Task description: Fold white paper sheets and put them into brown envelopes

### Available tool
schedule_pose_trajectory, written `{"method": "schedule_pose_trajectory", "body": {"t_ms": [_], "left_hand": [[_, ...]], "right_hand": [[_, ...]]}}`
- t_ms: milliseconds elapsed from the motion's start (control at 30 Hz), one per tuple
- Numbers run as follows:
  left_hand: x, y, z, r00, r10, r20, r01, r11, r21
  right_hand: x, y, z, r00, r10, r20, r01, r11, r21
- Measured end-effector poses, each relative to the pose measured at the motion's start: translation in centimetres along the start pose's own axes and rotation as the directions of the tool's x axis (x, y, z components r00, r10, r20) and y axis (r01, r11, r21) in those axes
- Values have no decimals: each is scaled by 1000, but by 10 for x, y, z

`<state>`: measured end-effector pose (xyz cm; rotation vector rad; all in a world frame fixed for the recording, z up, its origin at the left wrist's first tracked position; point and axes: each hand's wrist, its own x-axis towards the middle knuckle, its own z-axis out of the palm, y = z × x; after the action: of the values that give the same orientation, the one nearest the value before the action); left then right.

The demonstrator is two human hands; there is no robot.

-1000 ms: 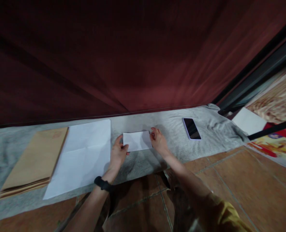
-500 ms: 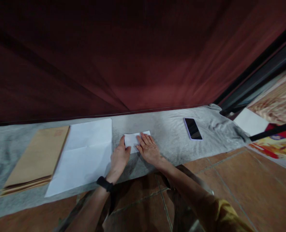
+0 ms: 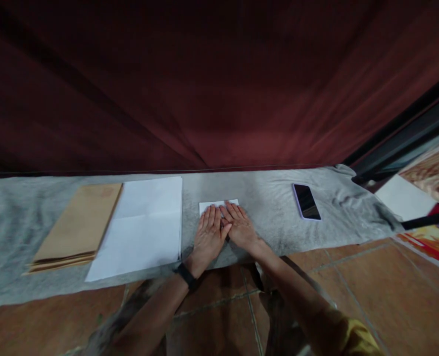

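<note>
A small folded piece of white paper [image 3: 205,204] lies on the grey cloth, its lower part hidden under my hands. My left hand [image 3: 209,235] rests flat on it, fingers stretched out and pointing away from me. Beside it, my right hand [image 3: 239,227] also presses flat on the paper with its fingers extended. The two hands touch or nearly touch at the thumbs. Left of them lie large white sheets [image 3: 141,222] with a crease across them. A stack of brown envelopes [image 3: 78,222] lies beside and partly against those sheets.
A phone with a purple edge [image 3: 307,201] lies on the grey cloth [image 3: 271,198] to the right. Dark red fabric [image 3: 219,99] hangs behind. A dark metal frame [image 3: 408,133] and a printed box [image 3: 430,242] stand at the right. Tiled floor [image 3: 360,277] lies below.
My left hand has let go of the paper's left edge and moved right, now flat on the paper beside my right hand. The view has shifted slightly.
</note>
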<state>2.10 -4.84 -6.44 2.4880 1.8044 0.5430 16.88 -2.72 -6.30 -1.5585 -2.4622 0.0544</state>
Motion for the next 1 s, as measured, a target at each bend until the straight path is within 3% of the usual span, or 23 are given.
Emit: {"method": "schedule_pose_trajectory", "body": {"t_ms": [467, 1000], "left_hand": [[4, -12, -2, 981, -196, 7, 194, 975, 108], [-1, -21, -5, 984, -178, -22, 179, 982, 64]], "right_hand": [[-3, 17, 5, 991, 132, -33, -133, 990, -36], [-10, 51, -4, 989, 148, -28, -149, 987, -67]]}}
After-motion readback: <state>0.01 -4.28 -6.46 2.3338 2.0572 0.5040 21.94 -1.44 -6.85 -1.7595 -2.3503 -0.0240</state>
